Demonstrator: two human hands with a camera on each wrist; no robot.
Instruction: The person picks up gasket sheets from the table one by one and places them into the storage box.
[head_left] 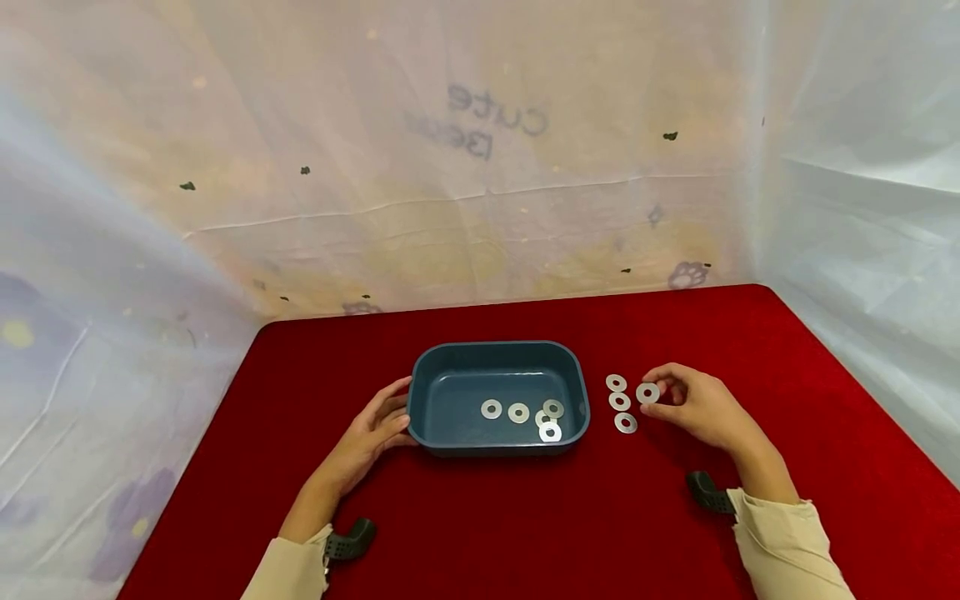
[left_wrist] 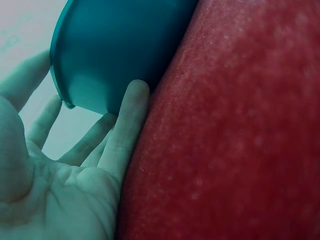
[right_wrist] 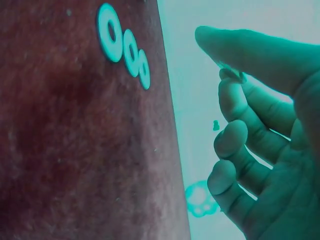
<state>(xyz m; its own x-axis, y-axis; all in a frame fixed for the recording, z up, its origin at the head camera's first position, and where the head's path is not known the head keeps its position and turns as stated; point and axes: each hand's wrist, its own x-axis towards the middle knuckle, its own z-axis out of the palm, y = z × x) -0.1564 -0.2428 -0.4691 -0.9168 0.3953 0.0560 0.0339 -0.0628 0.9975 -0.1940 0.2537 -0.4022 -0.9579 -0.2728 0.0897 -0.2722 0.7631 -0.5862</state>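
A: What does the right hand (head_left: 701,406) have?

B: One flat steel washer (head_left: 648,392), pinched at its edge between thumb and forefinger. The other fingers are curled loosely under the palm. In the right wrist view the thumb and fingertips (right_wrist: 235,137) are clear, but the held washer is only a thin sliver between thumb and forefinger.

A: Is it lifted or down on the table?

B: I cannot tell from the head view. It sits just right of a short column of three loose washers (head_left: 619,402) lying flat on the red cloth (head_left: 825,400). The same three show as a row in the right wrist view (right_wrist: 126,47), well apart from the fingers.

A: And the left hand (head_left: 372,433)?

B: Fingers straight, holding nothing. The fingertips (left_wrist: 131,107) press against the outer left wall of the dark teal plastic tray (head_left: 427,375). The left wrist view shows the tray's rounded corner (left_wrist: 107,50) touching the fingers, with the palm open beside it.

A: Anything in the tray?

B: Five washers (head_left: 519,412) on its floor, toward the right. Two lie apart from each other and three cluster near the front right corner, at least two of them overlapping.

A: Where does the tray stand?

B: Mid-table on the red cloth, between the two hands. Pale patterned sheeting (head_left: 480,167) hangs behind and to both sides. A beige sleeve (head_left: 783,546) covers each forearm, with a black wrist mount (head_left: 708,493) near each cuff.
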